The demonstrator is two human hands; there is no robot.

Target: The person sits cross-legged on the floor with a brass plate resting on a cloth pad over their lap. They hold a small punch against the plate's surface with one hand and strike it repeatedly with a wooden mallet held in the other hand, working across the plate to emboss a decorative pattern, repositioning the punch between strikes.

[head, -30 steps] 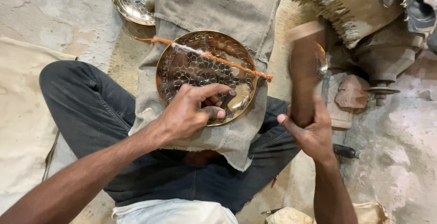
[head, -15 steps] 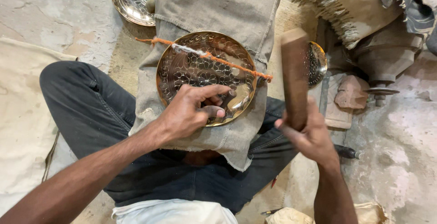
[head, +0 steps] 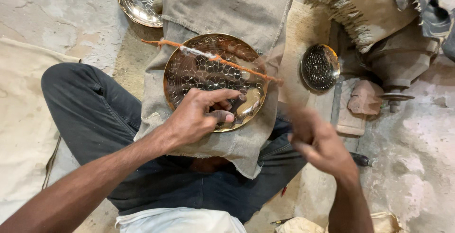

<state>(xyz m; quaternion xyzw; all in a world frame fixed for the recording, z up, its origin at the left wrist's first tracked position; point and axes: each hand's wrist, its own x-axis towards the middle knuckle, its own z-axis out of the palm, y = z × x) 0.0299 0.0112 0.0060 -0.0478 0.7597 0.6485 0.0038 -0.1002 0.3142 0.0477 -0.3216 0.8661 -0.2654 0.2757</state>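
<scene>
Engraved brass plate (head: pixel 213 79) lies on burlap cloth (head: pixel 227 10) over person's lap. Left hand (head: pixel 199 114) rests on plate, fingers pinched on small tool. Right hand (head: pixel 320 140) blurred beside plate; grip can't be told.

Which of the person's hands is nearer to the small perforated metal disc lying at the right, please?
The right. The right hand is blurred just below the disc; the left hand rests on the engraved brass plate, farther left.
</scene>
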